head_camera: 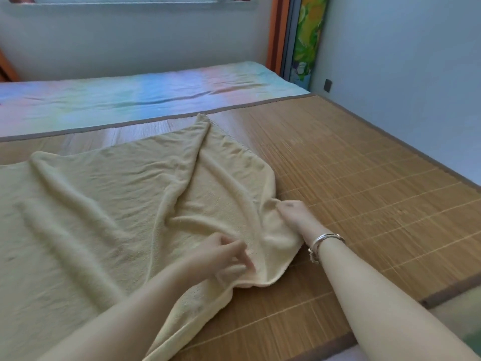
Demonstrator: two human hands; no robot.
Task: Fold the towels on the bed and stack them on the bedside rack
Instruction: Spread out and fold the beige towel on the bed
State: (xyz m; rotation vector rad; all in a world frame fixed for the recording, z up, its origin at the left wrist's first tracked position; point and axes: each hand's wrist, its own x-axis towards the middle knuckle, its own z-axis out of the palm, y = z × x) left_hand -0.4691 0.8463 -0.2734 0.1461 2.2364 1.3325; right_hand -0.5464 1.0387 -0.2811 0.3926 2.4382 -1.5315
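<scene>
A large pale yellow towel [109, 204] lies rumpled across the bamboo mat [364, 178] that covers the bed, with long creases running toward its far corner. My right hand [292, 212] grips the towel's right edge, fingers curled into the cloth; a silver bracelet sits on that wrist. My left hand [223, 252] rests on the towel near its lower right corner and pinches a fold of cloth between the fingertips. No rack is in view.
Beyond the mat lies a pastel striped bedsheet [145, 95] up to the far wall. An orange curtain [279, 32] and a colourful panel [309, 37] stand in the far corner. The right wall runs along the mat's edge. The mat's near edge shows bottom right.
</scene>
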